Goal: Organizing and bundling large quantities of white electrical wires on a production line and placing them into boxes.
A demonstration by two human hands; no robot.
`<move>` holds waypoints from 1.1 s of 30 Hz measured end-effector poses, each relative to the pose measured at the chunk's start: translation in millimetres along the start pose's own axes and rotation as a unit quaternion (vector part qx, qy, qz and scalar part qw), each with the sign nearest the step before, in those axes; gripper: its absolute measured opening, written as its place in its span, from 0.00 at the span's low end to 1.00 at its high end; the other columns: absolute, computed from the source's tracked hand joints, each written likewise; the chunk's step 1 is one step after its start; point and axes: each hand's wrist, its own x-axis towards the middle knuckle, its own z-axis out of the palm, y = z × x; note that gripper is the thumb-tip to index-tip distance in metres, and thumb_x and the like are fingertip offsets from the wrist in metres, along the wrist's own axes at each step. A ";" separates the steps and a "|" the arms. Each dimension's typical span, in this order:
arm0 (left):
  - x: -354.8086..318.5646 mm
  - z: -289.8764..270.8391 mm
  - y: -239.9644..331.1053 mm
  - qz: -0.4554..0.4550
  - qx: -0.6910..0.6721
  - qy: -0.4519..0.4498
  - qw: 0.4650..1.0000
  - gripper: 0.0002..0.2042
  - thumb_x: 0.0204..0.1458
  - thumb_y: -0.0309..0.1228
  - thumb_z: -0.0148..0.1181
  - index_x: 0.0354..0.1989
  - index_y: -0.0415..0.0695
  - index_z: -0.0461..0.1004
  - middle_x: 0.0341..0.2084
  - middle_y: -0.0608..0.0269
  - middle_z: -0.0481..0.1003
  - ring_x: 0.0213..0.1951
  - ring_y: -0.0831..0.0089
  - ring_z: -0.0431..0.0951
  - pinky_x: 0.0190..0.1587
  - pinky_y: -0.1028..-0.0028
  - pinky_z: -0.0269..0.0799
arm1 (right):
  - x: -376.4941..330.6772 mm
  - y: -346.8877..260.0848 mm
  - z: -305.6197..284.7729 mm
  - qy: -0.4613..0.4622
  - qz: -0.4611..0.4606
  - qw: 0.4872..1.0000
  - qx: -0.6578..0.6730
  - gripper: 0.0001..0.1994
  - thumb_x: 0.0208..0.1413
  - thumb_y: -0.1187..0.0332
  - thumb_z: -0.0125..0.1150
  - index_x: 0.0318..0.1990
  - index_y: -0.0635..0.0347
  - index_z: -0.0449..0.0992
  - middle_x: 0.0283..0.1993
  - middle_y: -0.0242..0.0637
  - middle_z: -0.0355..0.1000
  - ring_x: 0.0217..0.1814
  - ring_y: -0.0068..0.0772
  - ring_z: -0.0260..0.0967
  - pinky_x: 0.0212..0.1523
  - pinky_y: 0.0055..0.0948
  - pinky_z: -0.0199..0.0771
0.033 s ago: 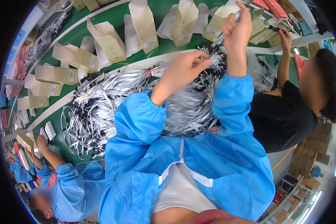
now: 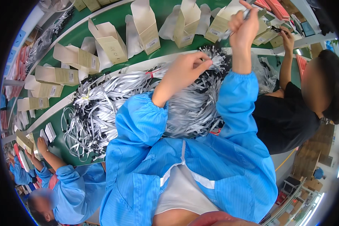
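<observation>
A large heap of silver flat cords (image 2: 194,101) with black ends lies on the green table in front of me. Over its far part, my left hand (image 2: 184,69) has thumb and fingers curled toward each other, close to a cluster of black cord ends. Whatever these fingers may hold is hidden. Farther out and to the right, my right hand (image 2: 245,32) is raised and closed, index finger extended. A silver cord (image 2: 225,35), smeared by motion, hangs from it, and a bit of silver shows above the fist. Red ties gather parts of the heap.
Open beige boxes (image 2: 145,32) stand in a curved row beyond the heap, with white pouches (image 2: 133,35) between them. A clear plastic bag (image 2: 265,73) lies at right. One co-worker in black (image 2: 282,120) is close on the right; another in blue (image 2: 79,184) sits left.
My right hand has shifted slightly right, and the cord in it has swung. My left hand stays in place.
</observation>
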 end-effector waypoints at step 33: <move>-18.5 25.3 -48.3 -0.010 0.319 -0.236 0.918 0.11 0.45 0.34 0.71 0.32 0.43 0.77 0.30 0.56 0.80 0.36 0.53 0.80 0.37 0.59 0.74 | 73.9 45.0 -66.8 -0.064 -0.353 0.581 -0.730 0.15 0.61 0.63 0.56 0.39 0.71 0.76 0.36 0.58 0.76 0.43 0.63 0.73 0.56 0.55 0.66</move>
